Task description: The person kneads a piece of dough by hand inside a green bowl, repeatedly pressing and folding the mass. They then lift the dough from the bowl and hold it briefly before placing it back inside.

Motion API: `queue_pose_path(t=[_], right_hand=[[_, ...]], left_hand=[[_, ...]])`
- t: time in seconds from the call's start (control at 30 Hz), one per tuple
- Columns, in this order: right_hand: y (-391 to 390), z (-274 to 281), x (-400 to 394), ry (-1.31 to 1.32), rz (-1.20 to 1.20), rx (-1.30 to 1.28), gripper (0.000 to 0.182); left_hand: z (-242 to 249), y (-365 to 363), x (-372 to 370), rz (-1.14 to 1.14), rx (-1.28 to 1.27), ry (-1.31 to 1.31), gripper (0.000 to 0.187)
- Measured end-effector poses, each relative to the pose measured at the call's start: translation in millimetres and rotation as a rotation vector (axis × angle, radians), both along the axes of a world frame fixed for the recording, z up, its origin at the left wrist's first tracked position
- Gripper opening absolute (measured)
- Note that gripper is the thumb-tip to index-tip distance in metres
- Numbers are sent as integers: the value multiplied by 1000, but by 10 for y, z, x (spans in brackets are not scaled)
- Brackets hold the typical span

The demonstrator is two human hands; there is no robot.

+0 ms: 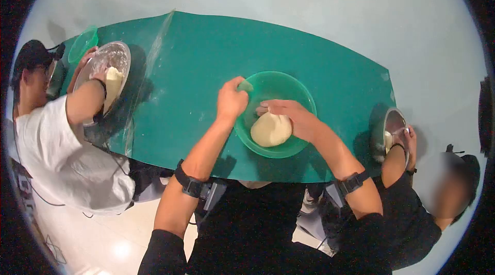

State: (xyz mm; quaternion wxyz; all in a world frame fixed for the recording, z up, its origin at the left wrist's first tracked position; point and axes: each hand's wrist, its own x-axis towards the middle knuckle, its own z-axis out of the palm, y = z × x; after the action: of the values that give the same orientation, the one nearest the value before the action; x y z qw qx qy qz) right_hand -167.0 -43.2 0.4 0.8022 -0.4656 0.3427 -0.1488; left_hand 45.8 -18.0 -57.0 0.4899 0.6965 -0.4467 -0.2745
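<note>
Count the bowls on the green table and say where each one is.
4. A green bowl in the middle holds dough; a metal bowl and a small green bowl stand at the left end; a metal bowl at the right end.

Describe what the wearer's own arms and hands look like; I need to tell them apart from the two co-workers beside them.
Both hands, left hand and right hand, are bare, no gloves. Each forearm carries a black strap-on band with a small dark boxy unit: the left band, the right band. Black sleeves cover the upper arms, ending about the elbows.
</note>
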Motion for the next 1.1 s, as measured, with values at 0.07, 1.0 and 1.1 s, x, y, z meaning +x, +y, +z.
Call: queue_pose_path(t=[0.07,1.0,1.1], right_hand=[[110,-91,82,28,-21,-163,40],[86,-332,469,417,74,-1217,52],[-310,-309,294,480,173,-665,48]], left_hand=[[-59,0,-33,-33,-41,-41,31],[43,-107,-28,160,76,33,26],[32,-51,-41,171,67,36,25]])
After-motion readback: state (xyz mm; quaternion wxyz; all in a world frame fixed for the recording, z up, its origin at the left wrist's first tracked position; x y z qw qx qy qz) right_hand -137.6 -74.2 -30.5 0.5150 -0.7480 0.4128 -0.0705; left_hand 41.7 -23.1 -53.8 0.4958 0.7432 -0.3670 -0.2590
